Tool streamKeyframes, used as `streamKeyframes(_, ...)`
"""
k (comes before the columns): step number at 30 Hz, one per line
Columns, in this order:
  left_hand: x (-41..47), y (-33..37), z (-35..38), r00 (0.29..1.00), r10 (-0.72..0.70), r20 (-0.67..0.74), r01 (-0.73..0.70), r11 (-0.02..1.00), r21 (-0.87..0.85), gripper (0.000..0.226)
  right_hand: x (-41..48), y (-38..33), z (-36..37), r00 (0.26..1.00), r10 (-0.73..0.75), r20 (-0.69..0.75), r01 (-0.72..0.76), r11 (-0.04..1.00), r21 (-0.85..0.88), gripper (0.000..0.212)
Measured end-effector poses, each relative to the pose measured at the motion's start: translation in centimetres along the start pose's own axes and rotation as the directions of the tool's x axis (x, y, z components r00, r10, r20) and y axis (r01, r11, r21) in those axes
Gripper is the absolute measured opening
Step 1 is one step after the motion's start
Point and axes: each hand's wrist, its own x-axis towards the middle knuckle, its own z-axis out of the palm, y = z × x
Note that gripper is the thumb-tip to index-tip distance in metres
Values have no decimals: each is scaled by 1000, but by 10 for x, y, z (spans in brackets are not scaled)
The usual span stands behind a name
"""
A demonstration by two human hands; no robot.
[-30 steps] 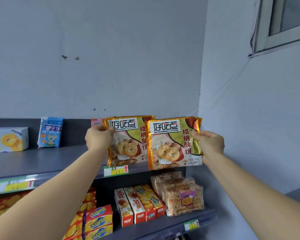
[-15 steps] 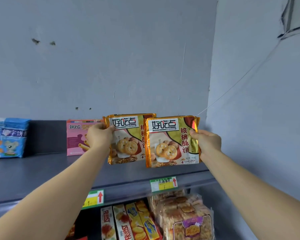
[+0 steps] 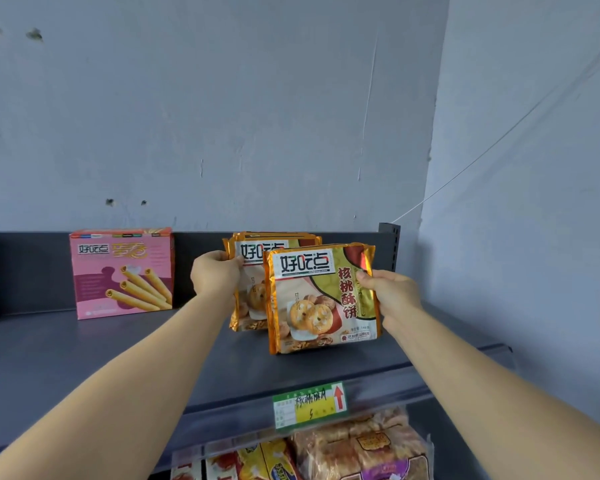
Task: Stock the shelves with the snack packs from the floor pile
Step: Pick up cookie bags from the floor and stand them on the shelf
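Gripping a gold biscuit pack in each hand, I judge this pair to be at its slot but not yet let go. My left hand (image 3: 217,273) curls round the upper left corner of the rear pack (image 3: 253,258), thumb on its face. My right hand (image 3: 392,292) pinches the right edge of the front pack (image 3: 321,299), with the fingers wrapped behind it. Both packs are upright and face me, the front one overlapping the right part of the rear one.

The rear pack stands near the back right corner of the top shelf (image 3: 84,358). Gold top edges just behind it suggest at least one pack already leaning on the back panel — how many I cannot tell. The front pack's bottom edge is at or just above the shelf board, between the back panel and the front edge; I cannot confirm contact.

Well to the left, a pink box (image 3: 122,271) of wafer rolls stands against the back panel. A price tag (image 3: 309,403) hangs on the shelf's front edge just below the packs, and under it are the lower-shelf snacks (image 3: 361,448).

As I read it, the stocking is partway — these two need seating, a push back and a release. The floor pile is out of view, so I cannot say what remains.
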Motion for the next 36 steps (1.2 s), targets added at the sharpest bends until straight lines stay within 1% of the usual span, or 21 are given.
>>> streamKeyframes(2, 7, -3, 9, 1000, -23, 7, 23, 1000, 8, 19, 7, 2, 3, 1000, 14, 9, -14, 1000, 8, 20)
streamKeyframes(5, 16, -7, 19, 998, -58, 17, 58, 998, 0, 14, 16, 3, 8, 999, 23, 22, -24, 999, 27, 16)
streamKeyframes(9, 24, -12, 33, 996, -83, 26, 84, 996, -33, 4, 28, 10, 15, 999, 32, 13, -32, 998, 44, 21)
streamKeyframes(11, 28, -13, 39, 996, -87, 33, 89, 995, -53, 3, 33, 14, 19, 999, 46, 7, -47, 997, 54, 22)
streamKeyframes(14, 32, -15, 42, 988, -137, 70, 144, 983, -116, 5, 39, 20, 23, 997, 71, 16, -72, 994, 80, 22)
streamKeyframes(17, 35, -17, 40, 977, -178, 116, 196, 966, -171, 14, 42, 25, 29, 995, 90, 34, -92, 991, 93, 22)
streamKeyframes(18, 36, -17, 39, 974, -186, 131, 207, 962, -177, 16, 42, 25, 32, 995, 94, 38, -97, 991, 93, 22)
streamKeyframes(21, 35, -13, 32, 967, -190, 170, 221, 959, -180, 10, 41, 25, 41, 993, 91, 75, -98, 991, 94, 24)
streamKeyframes(23, 35, -10, 28, 962, -193, 191, 225, 960, -168, 17, 40, 25, 48, 991, 90, 96, -98, 992, 84, 20)
streamKeyframes(25, 35, -9, 21, 965, -185, 184, 210, 969, -132, 26, 39, 27, 55, 991, 91, 98, -99, 993, 70, 21)
streamKeyframes(27, 35, -9, 14, 979, -151, 137, 163, 983, -85, 35, 39, 30, 63, 990, 104, 96, -109, 993, 49, 28)
streamKeyframes(31, 26, -7, 1, 995, -69, 76, 70, 997, -13, 47, 39, 32, 72, 993, 95, 66, -96, 995, 15, 27)
streamKeyframes(33, 19, -5, -2, 995, -45, 85, 43, 999, 26, 53, 36, 29, 72, 996, 77, 51, -76, 997, -22, 31)
streamKeyframes(36, 8, -4, -3, 989, 12, 150, -27, 994, 103, 59, 34, 26, 72, 995, 71, 67, -66, 995, -76, 35)
